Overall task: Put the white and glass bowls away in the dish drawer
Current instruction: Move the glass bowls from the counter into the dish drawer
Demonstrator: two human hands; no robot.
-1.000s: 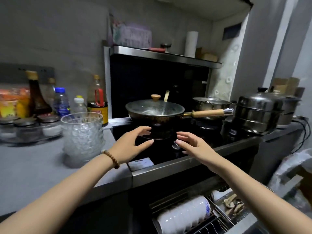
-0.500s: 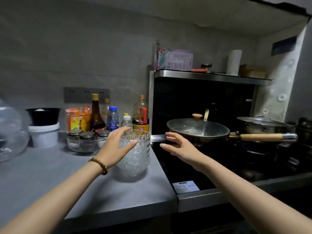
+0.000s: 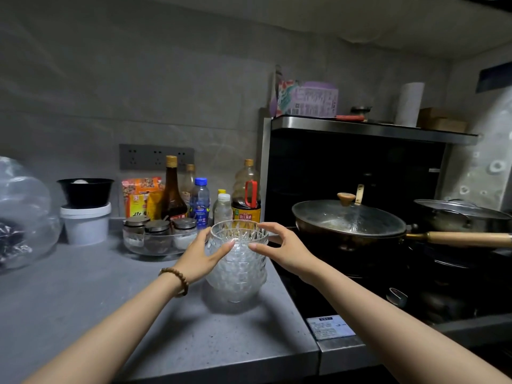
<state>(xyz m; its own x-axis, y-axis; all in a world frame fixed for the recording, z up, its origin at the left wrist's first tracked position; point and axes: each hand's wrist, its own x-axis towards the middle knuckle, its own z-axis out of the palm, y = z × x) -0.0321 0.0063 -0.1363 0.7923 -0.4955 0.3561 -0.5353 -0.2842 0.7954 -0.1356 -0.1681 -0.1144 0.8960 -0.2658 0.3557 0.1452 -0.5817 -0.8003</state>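
Note:
A stack of several cut-glass bowls (image 3: 237,273) stands on the grey counter (image 3: 110,309), close to its right end beside the stove. My left hand (image 3: 198,259) cups the stack's left side, thumb across the front and fingers round the back. My right hand (image 3: 282,250) is at the stack's right side near the rim, with thumb and fingers spread on either side of it and the palm off the glass. The white bowls and the dish drawer are out of view.
Behind the stack are three lidded jars on a glass tray (image 3: 155,245), several sauce bottles (image 3: 246,198) and a white tub (image 3: 86,223) with a black bowl on it. A lidded pan (image 3: 349,220) with a wooden handle sits on the stove. At far left lies a plastic bag (image 3: 22,214).
My view swung left from the stove and open drawer to the counter. Both hands moved to the glass bowl stack; the left one now wraps it and the right has closed in.

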